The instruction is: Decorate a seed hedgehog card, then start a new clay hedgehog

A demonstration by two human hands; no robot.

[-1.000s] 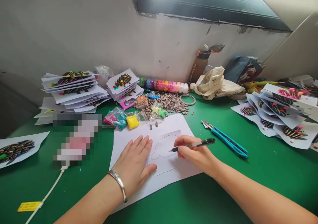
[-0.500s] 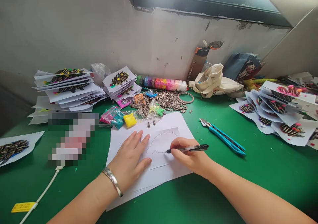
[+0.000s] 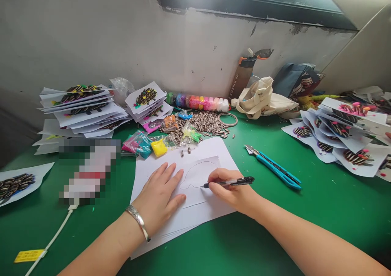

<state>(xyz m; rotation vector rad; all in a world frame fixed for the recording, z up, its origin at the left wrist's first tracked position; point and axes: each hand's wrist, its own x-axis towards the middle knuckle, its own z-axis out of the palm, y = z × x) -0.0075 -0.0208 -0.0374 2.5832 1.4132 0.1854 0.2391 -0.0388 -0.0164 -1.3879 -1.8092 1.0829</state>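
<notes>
My left hand (image 3: 163, 190) lies flat with fingers spread on white paper (image 3: 149, 233), beside a smaller sheet (image 3: 195, 192) that carries a thin curved outline. A black pen (image 3: 232, 182) is pinched in my right hand (image 3: 233, 192), its tip touching or just above the outline's lower edge. The right part of the drawing is hidden behind my right fingers. Two sunflower seeds (image 3: 185, 151) rest at the paper's top edge, near a yellow clay packet (image 3: 159, 147).
A blue utility knife (image 3: 275, 168) lies to the right. Behind the paper are a heap of sunflower seeds (image 3: 210, 123) and a ring (image 3: 227, 120). Stacks of seed pictures stand left (image 3: 79, 117) and right (image 3: 345, 133). A bottle (image 3: 241, 78) and cloth bag (image 3: 259, 100) stand by the wall.
The pen tip has shifted very slightly left along the outline's lower edge. My left hand stays in place. At the far right edge, a bit of a person's finger has come into view.
</notes>
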